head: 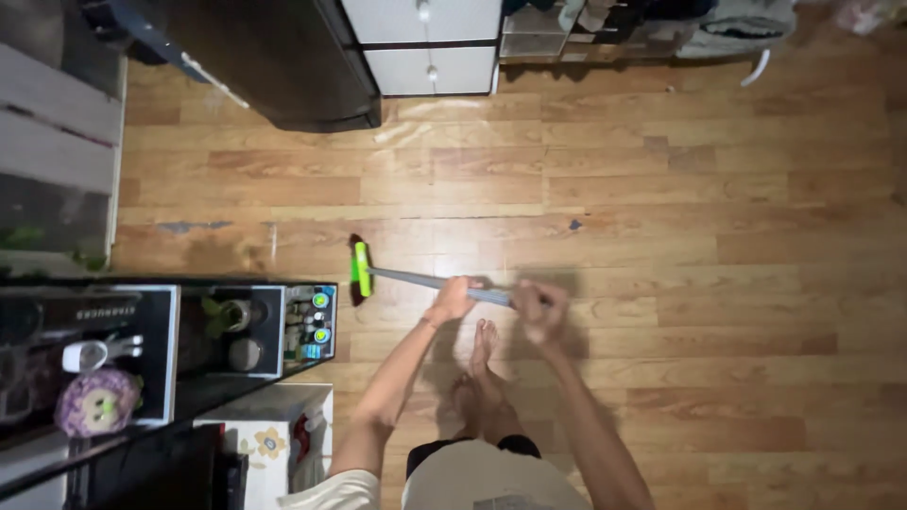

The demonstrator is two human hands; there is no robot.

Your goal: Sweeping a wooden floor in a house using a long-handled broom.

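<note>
— Green broom head [360, 271] is kept at nine o'clock, low on the wooden floor [661, 189]?
— Yes; the grey handle [425, 281] is clamped by left hand [453, 298] and right hand [541, 307], spaced for leverage.

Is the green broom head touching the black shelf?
Apart. The head view shows bare wood floor between the green broom head and the black shelf.

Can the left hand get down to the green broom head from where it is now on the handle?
Probably yes. The left hand grips the grey handle on the side nearer the green broom head, and only bare handle and wood floor lie between them, so nothing blocks a slide down.
</note>
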